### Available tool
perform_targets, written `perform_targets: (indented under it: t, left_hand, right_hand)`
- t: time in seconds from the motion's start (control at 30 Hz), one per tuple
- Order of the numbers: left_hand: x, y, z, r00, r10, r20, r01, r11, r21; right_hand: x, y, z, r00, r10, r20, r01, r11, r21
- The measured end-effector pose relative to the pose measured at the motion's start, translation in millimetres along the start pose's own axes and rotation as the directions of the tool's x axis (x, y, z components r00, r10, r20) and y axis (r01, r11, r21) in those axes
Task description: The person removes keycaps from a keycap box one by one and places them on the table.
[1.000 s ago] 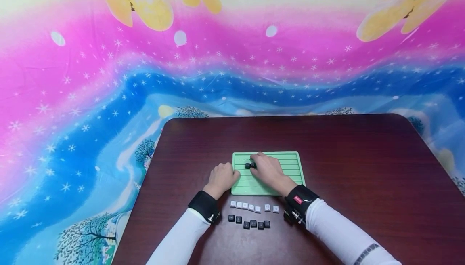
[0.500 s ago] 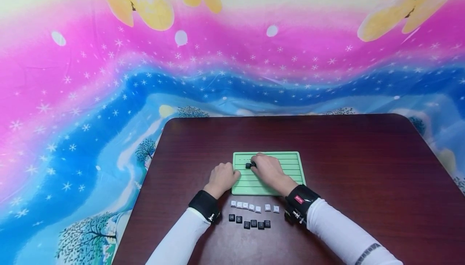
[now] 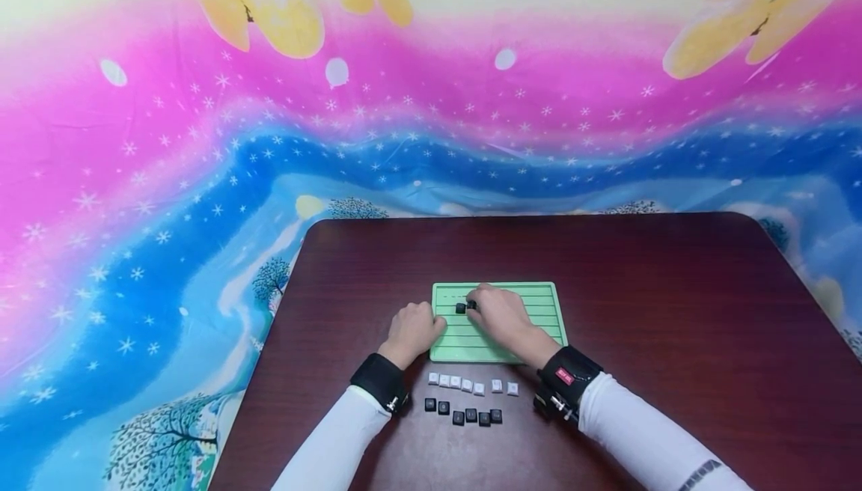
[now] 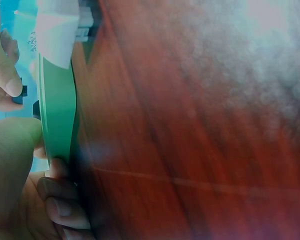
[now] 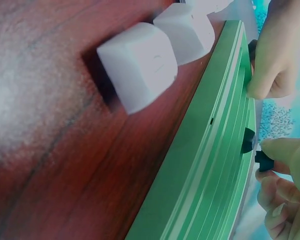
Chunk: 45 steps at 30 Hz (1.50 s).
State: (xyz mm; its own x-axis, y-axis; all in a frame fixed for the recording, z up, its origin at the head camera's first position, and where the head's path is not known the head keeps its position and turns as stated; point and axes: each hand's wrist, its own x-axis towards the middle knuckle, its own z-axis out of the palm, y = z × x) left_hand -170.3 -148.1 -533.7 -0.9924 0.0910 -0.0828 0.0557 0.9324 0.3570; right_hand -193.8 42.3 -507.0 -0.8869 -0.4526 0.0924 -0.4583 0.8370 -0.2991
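A pale green ridged board (image 3: 498, 351) lies on the table. My left hand (image 3: 411, 330) grips its left edge, thumb on top and fingers curled against the side, as the left wrist view shows. My right hand (image 3: 501, 316) is over the board's upper part and pinches a black keycap (image 5: 264, 161) between thumb and fingers. Just left of it, another black keycap (image 3: 461, 308) sits on the board. In the right wrist view the pinched keycap is tilted and a small gap separates it from the seated keycap (image 5: 248, 140).
Nearer me, in front of the board, lies a row of several white keycaps (image 3: 455, 382). Closer still is a loose row of several black keycaps (image 3: 471, 415). The dark wooden table (image 3: 673, 311) reaches back to a printed cloth (image 3: 431, 102) hanging behind it.
My right wrist has shifted slightly right and toward me, while the fingers and pinched keycap stay near the same spot. My left hand keeps its grip on the board.
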Motion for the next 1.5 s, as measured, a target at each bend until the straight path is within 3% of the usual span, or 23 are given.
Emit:
perform_targets:
  t: [0.5, 1.5]
  left_hand:
    - [0.1, 2.4, -1.2, 1.0, -0.003, -0.016, 0.004, 1.0, 0.005]
    - [0.0, 0.5, -0.4, 1.0, -0.017, -0.006, 0.017, 1.0, 0.005]
  right_hand:
    - [-10.5, 0.2, -4.2, 0.998, -0.032, -0.053, 0.033, 0.999, 0.01]
    - [-30.6, -8.7, -19.7, 0.995, -0.056, -0.083, 0.054, 0.998, -0.026]
